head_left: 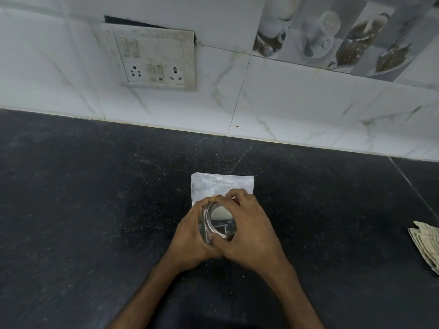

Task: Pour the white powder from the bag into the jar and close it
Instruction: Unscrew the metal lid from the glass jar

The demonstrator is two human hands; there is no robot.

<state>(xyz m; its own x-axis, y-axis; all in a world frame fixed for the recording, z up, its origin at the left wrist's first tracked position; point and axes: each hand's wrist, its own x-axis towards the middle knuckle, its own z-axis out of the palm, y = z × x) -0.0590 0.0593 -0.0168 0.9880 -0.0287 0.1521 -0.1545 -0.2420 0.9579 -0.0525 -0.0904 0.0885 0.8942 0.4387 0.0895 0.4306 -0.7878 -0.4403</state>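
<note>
1. Hands are both wrapping around a small clear glass jar with a shiny metal lid, sitting on the dark speckled stone counter pretty much dead centre, close to the person's edge.
2. The left hand is cupping the jar's body from the side, fingers curled tight around the glass, basically bracing it.
3. The right hand is sitting over the top, fingers clamped on the rim of the lid, thumb at the near side. Looks like a twisting grip to me.
4. The flat clear plastic bag is lying on the counter just behind the jar, touching or nearly touching the fingertips. It's looking flat and I can't really tell if there's white powder in it or not.
5. So my guess: this is the lid step, either unscrewing to start or screwing shut at the end. Can't say which from here, and I can't see how full the jar is because the hands and glare are covering it.
6. Next move probably needs the left hand holding the jar dead steady while the right turns the lid, keeping the jar upright so nothing is spilling.
7. Surroundings: white marble-look wall tiles are running behind the counter, with a grubby white switch-and-socket plate hanging a bit loose, and printed kitchen-picture tiles off to the upper right.
8. A folded stack of paper, looks like banknotes, is lying at the far right edge, well apart from the jar.
</note>
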